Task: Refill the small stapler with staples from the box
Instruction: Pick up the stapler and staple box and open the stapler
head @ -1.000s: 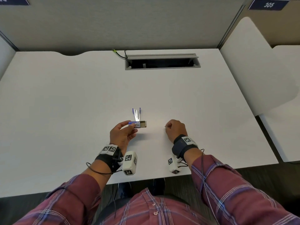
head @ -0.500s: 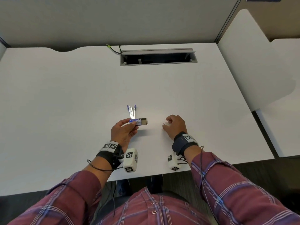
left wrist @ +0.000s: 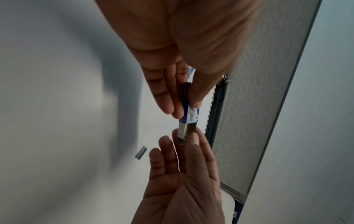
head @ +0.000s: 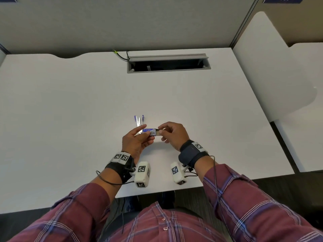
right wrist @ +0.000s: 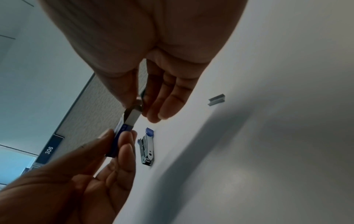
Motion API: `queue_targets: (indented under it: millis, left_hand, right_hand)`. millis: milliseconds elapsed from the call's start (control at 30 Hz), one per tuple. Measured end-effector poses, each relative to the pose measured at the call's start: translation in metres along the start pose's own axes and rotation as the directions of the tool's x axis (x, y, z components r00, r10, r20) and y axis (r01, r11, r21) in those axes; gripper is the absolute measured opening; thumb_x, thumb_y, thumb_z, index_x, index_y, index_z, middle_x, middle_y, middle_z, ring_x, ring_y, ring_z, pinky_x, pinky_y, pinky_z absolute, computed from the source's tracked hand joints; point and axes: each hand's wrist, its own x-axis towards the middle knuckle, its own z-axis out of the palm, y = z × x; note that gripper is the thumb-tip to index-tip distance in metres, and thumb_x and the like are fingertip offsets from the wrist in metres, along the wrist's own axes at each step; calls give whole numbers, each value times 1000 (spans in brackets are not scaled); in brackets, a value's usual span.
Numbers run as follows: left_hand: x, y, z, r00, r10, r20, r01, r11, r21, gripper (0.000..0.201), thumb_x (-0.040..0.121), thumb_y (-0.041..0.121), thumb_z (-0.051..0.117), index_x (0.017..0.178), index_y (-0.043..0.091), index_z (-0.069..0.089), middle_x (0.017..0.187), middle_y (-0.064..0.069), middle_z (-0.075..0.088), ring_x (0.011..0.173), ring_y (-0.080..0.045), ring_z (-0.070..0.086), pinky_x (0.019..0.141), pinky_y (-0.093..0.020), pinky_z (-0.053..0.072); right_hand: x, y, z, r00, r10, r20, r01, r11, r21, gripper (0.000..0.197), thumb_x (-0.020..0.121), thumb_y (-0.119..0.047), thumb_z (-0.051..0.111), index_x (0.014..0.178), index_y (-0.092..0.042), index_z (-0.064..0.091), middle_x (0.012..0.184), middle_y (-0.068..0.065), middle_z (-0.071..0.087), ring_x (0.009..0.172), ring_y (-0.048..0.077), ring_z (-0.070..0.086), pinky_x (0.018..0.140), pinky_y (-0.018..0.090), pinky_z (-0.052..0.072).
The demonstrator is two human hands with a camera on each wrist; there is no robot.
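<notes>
My left hand (head: 146,135) holds the blue sleeve of the small staple box (head: 149,131) a little above the white desk (head: 70,110). My right hand (head: 160,132) pinches the grey inner tray (head: 157,132) that sticks out of the sleeve's right end. In the left wrist view the sleeve (left wrist: 188,112) and the tray (left wrist: 186,131) show between both hands. The small blue-and-chrome stapler (head: 139,121) lies hinged open on the desk just behind the box, also plain in the right wrist view as the stapler (right wrist: 147,149). A loose strip of staples (right wrist: 216,99) lies on the desk beside my right hand.
A grey cable slot (head: 168,63) with a cord is sunk into the back of the desk. A white divider panel (head: 279,67) bounds the right side, and a fabric partition stands behind. The desk's front edge runs just under my wrists.
My right hand left the desk on the right, moved left to the box and took hold of the tray's end. The left hand kept the box near the stapler.
</notes>
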Motion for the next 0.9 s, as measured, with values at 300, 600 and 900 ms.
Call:
queue_targets:
  millis: [300, 600, 900]
  left_hand:
    - [2, 1, 1, 1000, -19, -20, 20, 1000, 4, 32, 91, -3, 73, 122, 2, 71, 96, -29, 78, 75, -32, 77, 73, -35, 64]
    - [2, 3, 0, 999, -30, -21, 30, 999, -17, 30, 91, -3, 73, 121, 2, 71, 96, -28, 79, 74, -31, 77, 72, -34, 65]
    - [0, 2, 2, 999, -32, 10, 32, 999, -24, 34, 91, -2, 73, 125, 1, 69, 102, -29, 78, 79, -33, 77, 76, -36, 65]
  right_hand:
    - [4, 1, -3, 999, 24, 49, -27, 998, 64, 28, 89, 6, 58, 108, -7, 74, 74, 11, 73, 68, 26, 73, 67, 39, 64]
    - [2, -1, 0, 997, 71, 23, -73, 983, 170, 28, 88, 1, 66, 116, -3, 67, 87, 30, 73, 69, 29, 74, 66, 38, 63]
    - [-2, -6, 10, 994, 96, -58, -81, 972, 219, 24, 84, -8, 81, 94, 7, 65, 83, 26, 74, 62, 25, 72, 61, 39, 64]
